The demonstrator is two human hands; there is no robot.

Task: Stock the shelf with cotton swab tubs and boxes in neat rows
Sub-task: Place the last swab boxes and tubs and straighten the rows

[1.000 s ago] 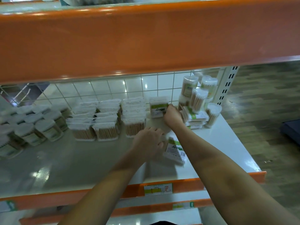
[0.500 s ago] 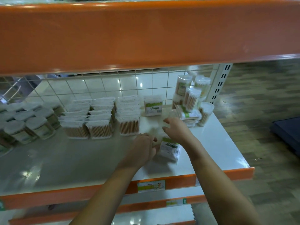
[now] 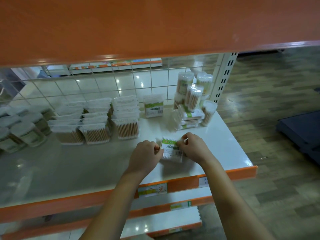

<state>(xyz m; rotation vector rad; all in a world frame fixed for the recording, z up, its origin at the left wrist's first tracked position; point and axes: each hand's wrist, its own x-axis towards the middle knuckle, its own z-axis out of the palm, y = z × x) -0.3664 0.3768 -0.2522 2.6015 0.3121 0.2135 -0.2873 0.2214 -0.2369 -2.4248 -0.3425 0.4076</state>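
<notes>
- Head view: both hands meet over one swab box (image 3: 170, 150) lying on the white shelf (image 3: 225, 144), near its front edge and right of centre.
- Left hand (image 3: 144, 155): fingers curled against the left side of the swab box, grip closed on it.
- Right hand (image 3: 194, 147): fingers curled over the right side and top of the same box, grip closed on it. A single swab tip shows just above its knuckles.
- The box label, green and white, faces up and is tilted relative to the shelf edge.
- Behind, a standing labelled box (image 3: 153, 108) sits alone near the wire grid back (image 3: 107, 87), apart from the held box.
- Left of it, three rows of clear boxes (image 3: 97, 122), stick ends facing forward, stand side by side.
- Far left, round tubs (image 3: 26, 132) in a cluster; detail blurred.
- Rear right corner: tall cylinder tubs (image 3: 193, 93), several stacked or leaning, beside a stack of flat packs (image 3: 190, 117) that touches them.
- An orange upper shelf edge (image 3: 155, 28) fills the top of the frame.
- An orange front rail (image 3: 187, 185) carries a price tag (image 3: 152, 189); a lower shelf (image 3: 164, 222) shows beneath.
</notes>
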